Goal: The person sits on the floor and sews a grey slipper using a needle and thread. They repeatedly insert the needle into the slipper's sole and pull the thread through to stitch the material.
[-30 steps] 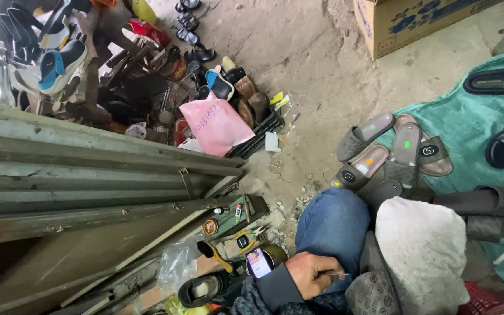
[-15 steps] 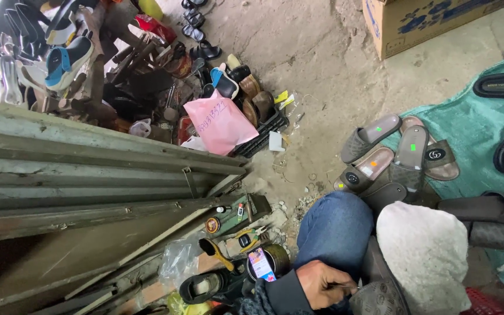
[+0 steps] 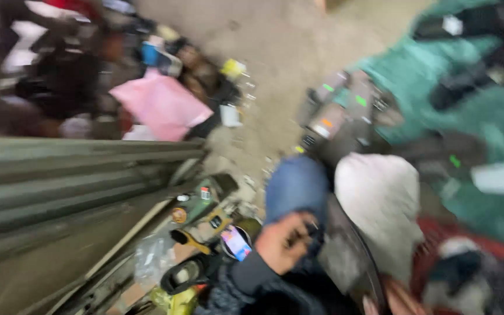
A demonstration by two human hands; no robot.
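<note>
Blurred view: the left hand (image 3: 284,242) sits low at six o'clock, fingers curled in against the dark grey shoe sole (image 3: 348,262) lying across the blue denim knee (image 3: 296,186); what it pinches, I cannot tell. A white cloth bundle (image 3: 383,198) rests just at three o'clock of it. A pink plastic bag (image 3: 158,105) lies well off at eleven o'clock.

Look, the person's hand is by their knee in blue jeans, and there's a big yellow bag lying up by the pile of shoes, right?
Almost. The bag by the pile of shoes is pink, not yellow; the head view shows it, blurred though it is. The rest holds: the left hand is by the knee in blue jeans.
</note>
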